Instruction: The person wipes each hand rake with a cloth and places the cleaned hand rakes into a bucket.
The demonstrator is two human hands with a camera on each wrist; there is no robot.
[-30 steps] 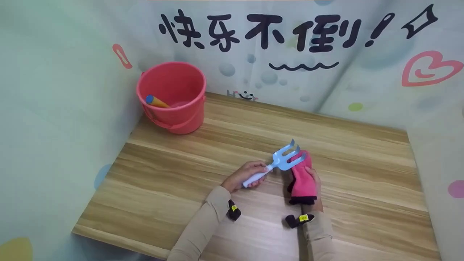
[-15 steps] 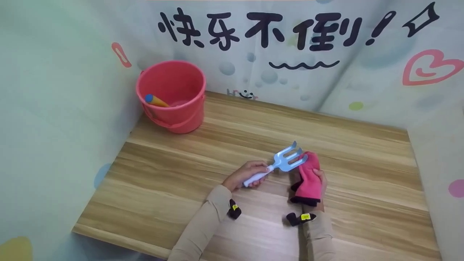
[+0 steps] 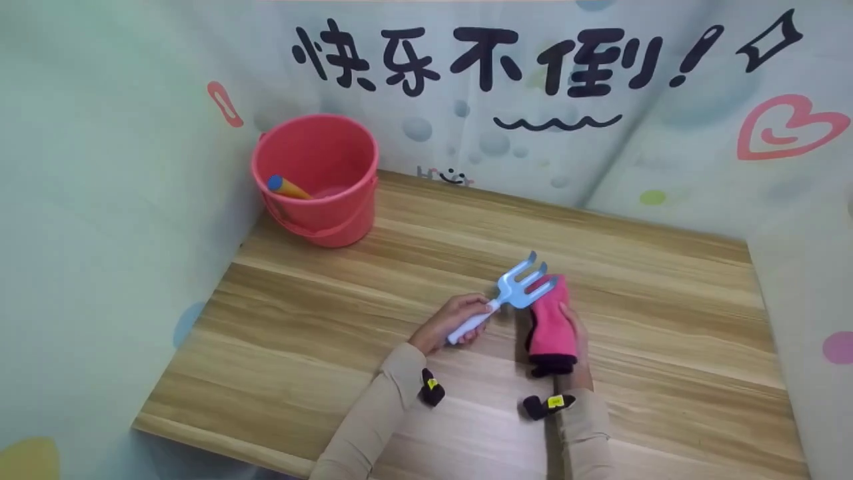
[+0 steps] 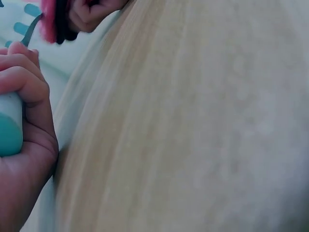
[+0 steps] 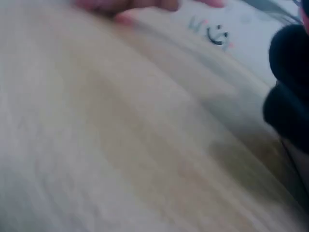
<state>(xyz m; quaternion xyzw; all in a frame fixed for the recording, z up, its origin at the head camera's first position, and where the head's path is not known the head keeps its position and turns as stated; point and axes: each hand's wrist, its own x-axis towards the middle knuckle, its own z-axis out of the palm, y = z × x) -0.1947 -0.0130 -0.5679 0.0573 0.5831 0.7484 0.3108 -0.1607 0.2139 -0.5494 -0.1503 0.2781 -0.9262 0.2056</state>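
Observation:
My left hand grips the white handle of a light blue garden hand fork, its three tines pointing up and to the right. In the left wrist view, the fingers wrap round the handle, which has a teal end. My right hand holds a pink fabric glove with a black cuff, gripping it along its right side. The fork's nearest tine overlaps the top of the glove in the head view. Only the black cuff and a sliver of pink show in the right wrist view.
A pink bucket with its handle hanging down stands at the back left of the wooden table. Inside it leans a yellow-orange stick with a blue end. Printed fabric walls border the table at the back and sides.
The glove swung a little to the right, then came back left and turned slightly in my right hand. The fork shifted slightly up and left, still in my left hand.

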